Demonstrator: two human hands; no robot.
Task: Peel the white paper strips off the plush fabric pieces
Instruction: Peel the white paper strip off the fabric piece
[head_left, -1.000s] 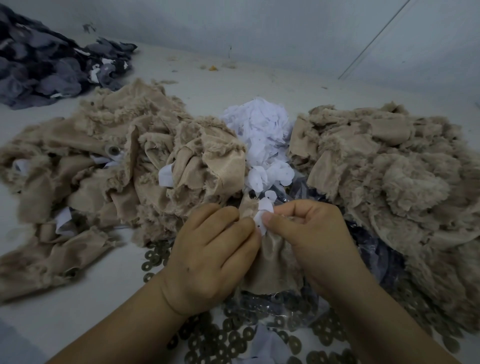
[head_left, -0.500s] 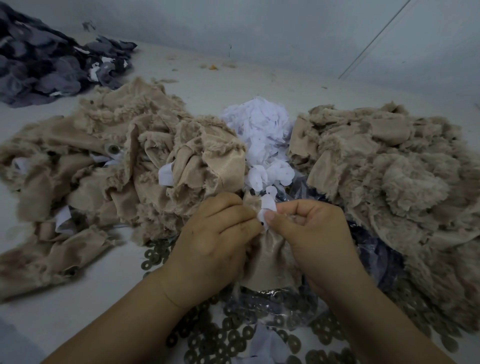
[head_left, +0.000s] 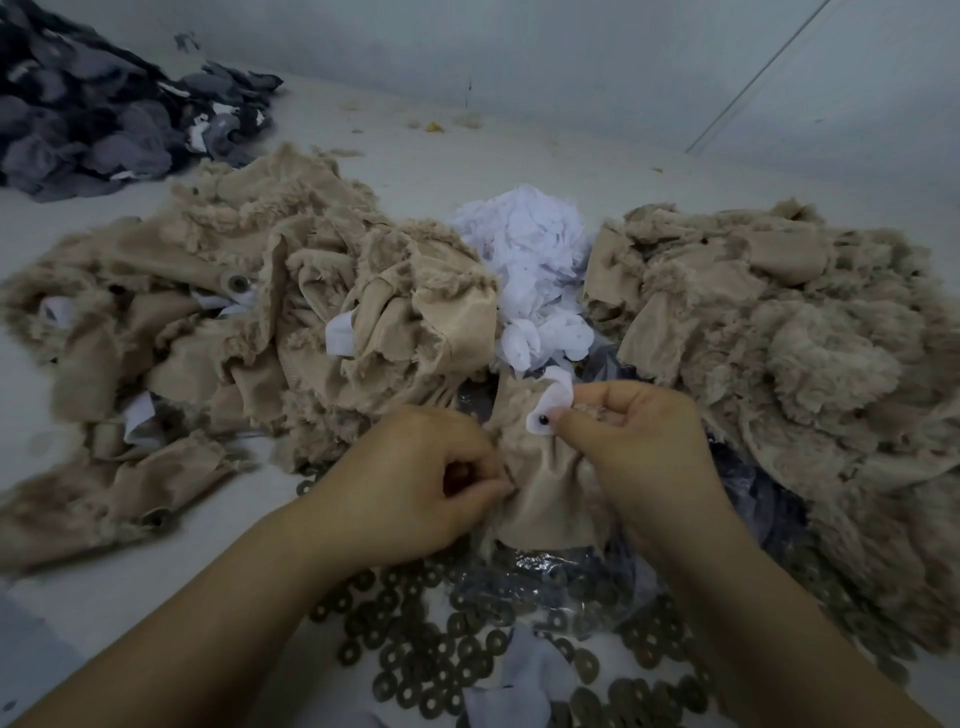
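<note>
A tan plush piece (head_left: 540, 499) hangs between both hands above the table. My left hand (head_left: 415, 483) pinches its left edge with curled fingers. My right hand (head_left: 634, 436) pinches a white paper strip (head_left: 550, 408) that curls up off the top of the piece; a small dark hole shows in the strip. A pile of tan plush pieces (head_left: 291, 322) with several white strips on them lies to the left. Another tan pile (head_left: 779, 343) lies to the right. Peeled white paper (head_left: 530, 260) is heaped between the piles.
Dark grey fabric pieces (head_left: 88, 114) are heaped at the far left by the wall. Many dark round washers (head_left: 457, 654) and a crumpled clear plastic bag (head_left: 540, 571) lie on the white table (head_left: 135, 582) under my hands.
My left hand has slid down and left along the piece, away from the right hand. The white strip has lifted further off the fabric in my right hand.
</note>
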